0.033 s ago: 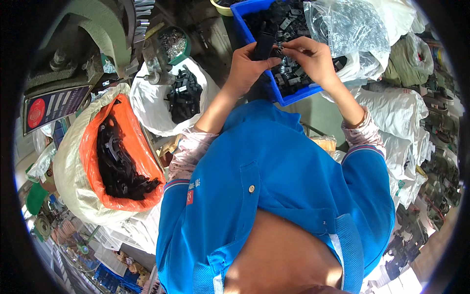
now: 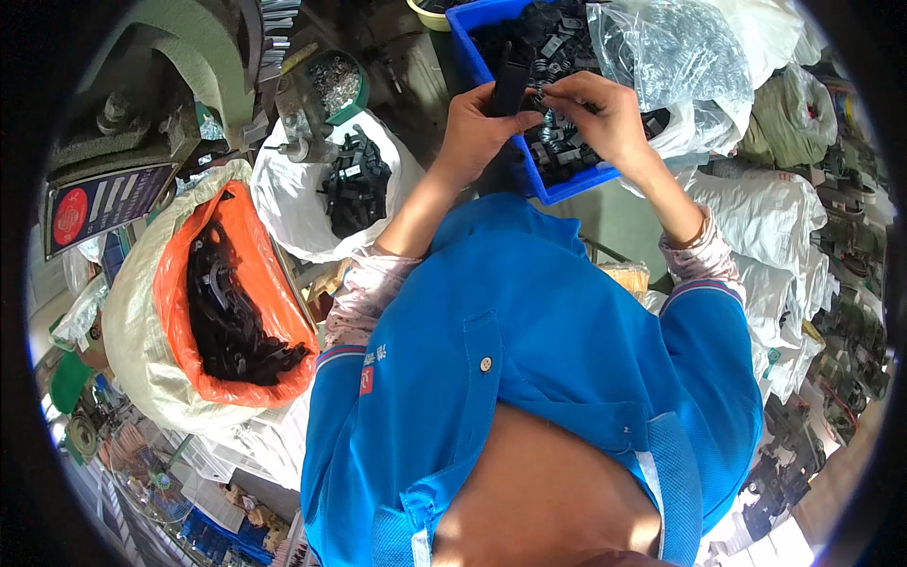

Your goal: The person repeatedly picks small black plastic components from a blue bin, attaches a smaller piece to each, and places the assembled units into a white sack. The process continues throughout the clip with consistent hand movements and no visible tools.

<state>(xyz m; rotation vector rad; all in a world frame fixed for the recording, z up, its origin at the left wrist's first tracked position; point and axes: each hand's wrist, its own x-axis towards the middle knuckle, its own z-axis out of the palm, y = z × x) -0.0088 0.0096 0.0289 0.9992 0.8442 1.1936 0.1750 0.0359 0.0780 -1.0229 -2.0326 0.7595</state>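
My left hand (image 2: pixel 475 137) grips a long, narrow black part (image 2: pixel 511 83), thumb stretched along its right side. Close beside that part, the fingertips of my right hand (image 2: pixel 609 118) are pinched on a small metal spring (image 2: pixel 537 93), partly hidden by the fingers. Whether the spring touches the black part I cannot tell. Both hands are over the near left of a blue crate (image 2: pixel 586 185), which holds many small black pieces (image 2: pixel 559 163). On the crate's right side lies a clear plastic bag (image 2: pixel 661 57) of shiny metal pieces.
Left of my arm are a white bag (image 2: pixel 283 213) of black parts and a sack with an orange liner (image 2: pixel 175 283) holding longer black parts. A green bowl (image 2: pixel 354 106) of small metal pieces sits beyond, near a green machine (image 2: pixel 203 57). White sacks (image 2: pixel 756 213) lie at right.
My right fingertips and the spring have shifted very slightly beside the black part. My left hand keeps its grip.
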